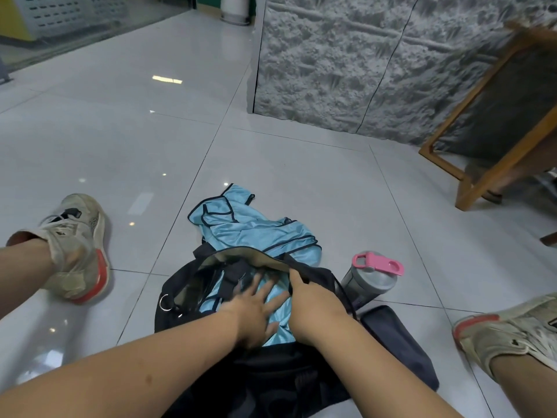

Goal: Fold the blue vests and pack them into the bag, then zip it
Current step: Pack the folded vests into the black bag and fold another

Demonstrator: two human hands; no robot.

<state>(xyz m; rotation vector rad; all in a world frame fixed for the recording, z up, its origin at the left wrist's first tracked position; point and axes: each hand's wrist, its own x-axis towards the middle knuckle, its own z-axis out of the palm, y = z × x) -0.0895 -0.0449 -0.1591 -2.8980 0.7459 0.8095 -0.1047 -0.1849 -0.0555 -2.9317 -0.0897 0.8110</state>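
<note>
Two bare hands worked inside the open black bag (180, 297), which sat on the tiled floor (301, 182) btwn the person's spread legs, head view only. Left hand (256, 312) lay flat w/ fingers (254, 285) straight and spread, pressing down on a blue vest (278, 330) already in the bag's main compartment; it gripped nothing. Right hand (313, 303) had its fingers curled round the dark rim (307, 270) at the bag's far-right edge, holding the opening apart. More blue vest fabric (247, 227) w/ dark trim lay crumpled on the floor just past the bag's far edge, touching it and partly draped at the rim; couldn't tell how many vests that heap held. Metal ring (165, 302) hung at the bag's left end. Grey bottle (366, 282) w/ pink lid (379, 263) lay tilted on the floor, against the bag's right side. Dark flat pouch (398, 345) lay on the floor near that side, just beside the right forearm. Worn sneaker (78, 248) on the left foot was well apart to the left; the other sneaker (512, 330) was at the frame's right edge. Wooden frame (470, 164) stood at the floor's far-right corner by a textured grey wall (331, 61).
</note>
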